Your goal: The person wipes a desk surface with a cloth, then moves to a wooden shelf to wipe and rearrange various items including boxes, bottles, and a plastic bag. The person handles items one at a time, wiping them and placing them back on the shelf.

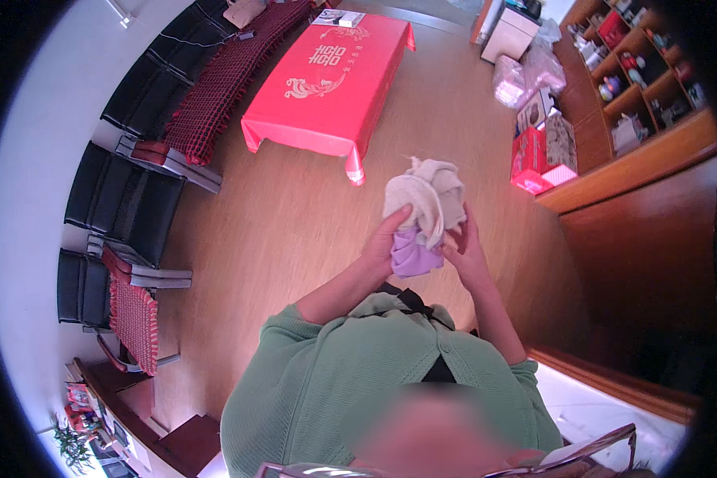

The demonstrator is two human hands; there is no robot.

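Observation:
Between my two hands, in front of my chest, is a bundle of cloths. Its upper part is an off-white cloth (412, 194), crumpled and folded over itself. Below it hangs a lilac cloth (415, 257). My left hand (385, 239) grips the bundle from the left, with the thumb lying over the off-white cloth. On the other side my right hand (466, 248) holds the bundle's right edge, thumb near the meeting of the two cloths and fingers partly behind it. The far side of the bundle is hidden.
Ahead stands a low table with a red tablecloth (322, 83). Black chairs (125, 203) line the left wall, one bench bearing a woven red-and-black cover (215, 101). To the right are a red box (529, 155), plastic-wrapped packs (538, 69) and a wooden shelf unit (645, 89). A desk (125, 424) is at lower left.

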